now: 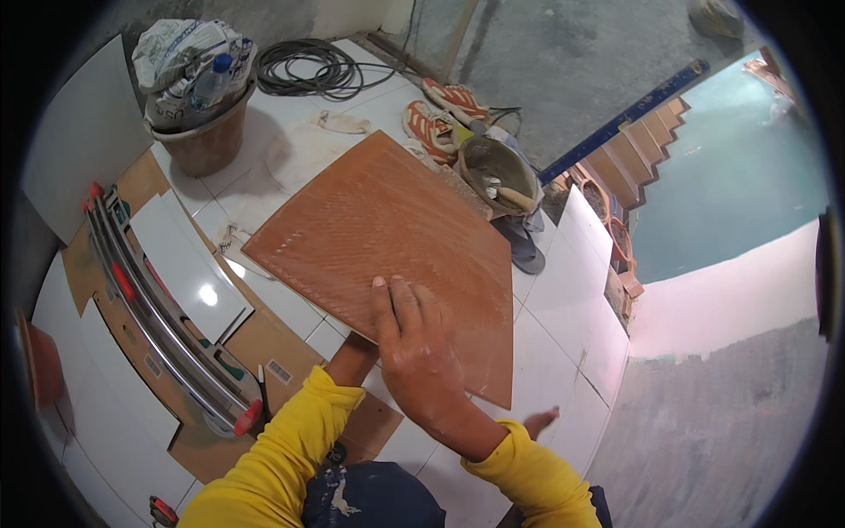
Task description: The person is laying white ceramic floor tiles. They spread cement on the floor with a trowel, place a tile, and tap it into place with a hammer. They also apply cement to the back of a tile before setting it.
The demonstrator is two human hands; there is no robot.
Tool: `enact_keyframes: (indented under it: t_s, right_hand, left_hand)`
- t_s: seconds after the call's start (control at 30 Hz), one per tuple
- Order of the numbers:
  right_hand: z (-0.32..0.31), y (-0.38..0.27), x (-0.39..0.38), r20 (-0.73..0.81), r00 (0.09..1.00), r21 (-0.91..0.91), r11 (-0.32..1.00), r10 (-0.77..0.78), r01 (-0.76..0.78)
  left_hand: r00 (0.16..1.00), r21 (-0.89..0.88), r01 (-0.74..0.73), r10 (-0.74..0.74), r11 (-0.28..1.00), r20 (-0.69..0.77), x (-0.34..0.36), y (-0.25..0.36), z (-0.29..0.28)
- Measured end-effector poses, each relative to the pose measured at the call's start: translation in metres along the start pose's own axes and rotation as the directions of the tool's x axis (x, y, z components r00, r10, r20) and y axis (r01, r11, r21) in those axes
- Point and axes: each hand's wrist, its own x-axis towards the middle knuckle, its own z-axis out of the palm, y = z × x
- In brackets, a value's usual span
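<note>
The workpiece, a large brown tile, is held in front of the body above the white tiled floor, its ridged face turned up. The right hand lies on this face near the lower left edge, fingers extended and close together. The left wrist passes beneath the same edge. The left hand is concealed by the tile; its grip cannot be determined.

Edges and room: The left corner points toward a pale cloth and a white tile on cardboard, where a twin-rail tile cutter also lies. The top corner points toward a pale glove. Near the right corner are a dark bucket and a slipper. White floor extends from the tile's right edge to the floor margin along the grey wall.

Limited visibility: The tile hides its own underside and the floor beneath. A foot shows only in part. A reddish pot is partly lost in the dark left rim; a red-and-black item at the lower left is too small to identify. The bucket's contents are indistinct apart from a pale handle.
</note>
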Motion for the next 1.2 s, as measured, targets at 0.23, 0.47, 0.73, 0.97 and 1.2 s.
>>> enact_keyframes:
  t_s: [0.23,0.47,0.73,0.97,1.2]
  right_hand:
    - [0.037,0.001,-0.002,0.158,0.985,0.156,0.987,-0.065,0.04]
    - [0.064,0.051,0.002,0.091,0.927,0.567,0.784,-0.365,0.253]
    - [0.066,0.434,0.117,0.252,0.95,-0.332,0.938,0.186,-0.096]
    - [0.107,0.491,0.169,0.678,0.721,-0.28,0.957,0.14,0.077]
    - [0.06,0.52,0.192,0.494,0.866,-0.425,0.891,0.079,0.161]
  left_hand:
    - [0.93,-0.031,-0.146,0.126,0.989,-0.346,-0.039,0.052,-0.036]
    - [0.918,-0.084,-0.333,0.302,0.939,-0.256,-0.061,0.081,-0.067]
    - [0.89,-0.081,-0.311,0.26,0.947,-0.374,-0.048,0.081,0.002]
    - [0.761,0.176,-0.395,0.429,0.902,-0.487,-0.055,0.088,-0.028]
    - [0.714,0.582,0.245,0.262,0.776,-0.65,-0.084,0.106,0.055]
